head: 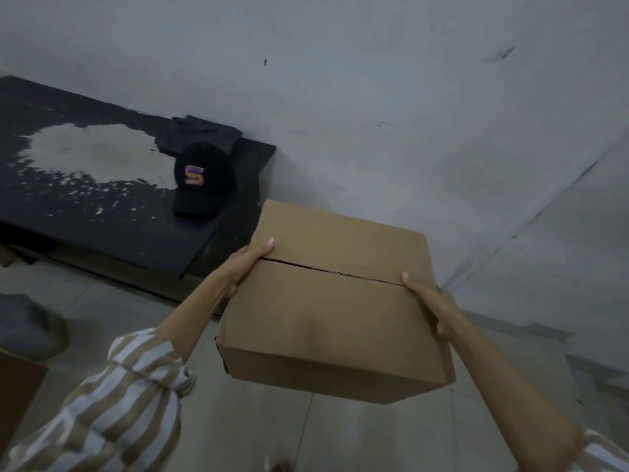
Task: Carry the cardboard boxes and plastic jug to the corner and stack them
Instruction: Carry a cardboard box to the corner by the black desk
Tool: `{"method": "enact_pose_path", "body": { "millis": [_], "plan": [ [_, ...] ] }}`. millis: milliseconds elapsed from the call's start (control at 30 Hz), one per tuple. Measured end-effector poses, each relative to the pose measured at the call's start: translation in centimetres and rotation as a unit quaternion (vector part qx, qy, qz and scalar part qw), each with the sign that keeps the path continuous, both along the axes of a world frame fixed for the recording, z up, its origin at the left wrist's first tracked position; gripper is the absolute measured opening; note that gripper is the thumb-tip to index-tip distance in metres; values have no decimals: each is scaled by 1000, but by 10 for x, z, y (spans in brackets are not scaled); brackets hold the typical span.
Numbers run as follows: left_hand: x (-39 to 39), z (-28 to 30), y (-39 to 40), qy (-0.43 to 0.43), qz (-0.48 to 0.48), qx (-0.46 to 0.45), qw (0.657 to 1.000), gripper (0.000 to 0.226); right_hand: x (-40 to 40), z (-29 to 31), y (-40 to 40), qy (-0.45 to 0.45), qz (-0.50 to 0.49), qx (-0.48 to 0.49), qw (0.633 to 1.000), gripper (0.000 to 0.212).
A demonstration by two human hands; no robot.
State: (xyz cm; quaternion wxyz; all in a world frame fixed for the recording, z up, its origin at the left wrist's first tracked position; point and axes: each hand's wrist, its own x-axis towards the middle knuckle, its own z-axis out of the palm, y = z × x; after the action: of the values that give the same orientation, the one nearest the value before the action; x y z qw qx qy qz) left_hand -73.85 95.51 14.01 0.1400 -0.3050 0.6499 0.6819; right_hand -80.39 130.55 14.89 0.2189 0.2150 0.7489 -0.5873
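Behind the cardboard box (326, 301) the fingers of both hands are hidden past its side edges, the counter (102, 212) and a second box (17, 396) run off the left edge, and a grey blurred object (30, 325) stays unidentifiable.

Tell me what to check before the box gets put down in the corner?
1. Left hand grips the box: ok.
2. Right hand grips the other side: ok.
3. Top flaps closed: ok, with a thin gap along the seam.
4. Box level: not ok, it tilts.
5. Floor under the box bare: cannot tell, the box hides it.
6. Box clear of the black table and cap: ok.
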Motion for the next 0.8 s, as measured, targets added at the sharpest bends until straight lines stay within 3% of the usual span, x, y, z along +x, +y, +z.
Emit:
{"method": "enact_pose_path", "body": {
  "millis": [100,233,300,467,700,800],
  "plan": [
    [-47,-27,8,-25,17,-9,1000,89,-46,-35,6,-22,-13,4,1000,112],
    [-100,-105,13,-52,72,-55,995,79,-102,-104,-4,-26,15,-1,1000,80],
    [-121,-156,11,-67,81,-66,992,77,-127,-157,-11,-23,25,12,999,74],
    [-163,-318,-10,-99,108,-80,986,79,-183,-355,-26,-40,32,51,997,112],
    [-207,-487,-56,-104,85,-136,982,80,-208,-511,-79,-50,11,72,996,119],
    [-220,-529,-78,-107,78,-168,977,77,-210,-550,-100,-51,15,85,995,103]
  ]
}}
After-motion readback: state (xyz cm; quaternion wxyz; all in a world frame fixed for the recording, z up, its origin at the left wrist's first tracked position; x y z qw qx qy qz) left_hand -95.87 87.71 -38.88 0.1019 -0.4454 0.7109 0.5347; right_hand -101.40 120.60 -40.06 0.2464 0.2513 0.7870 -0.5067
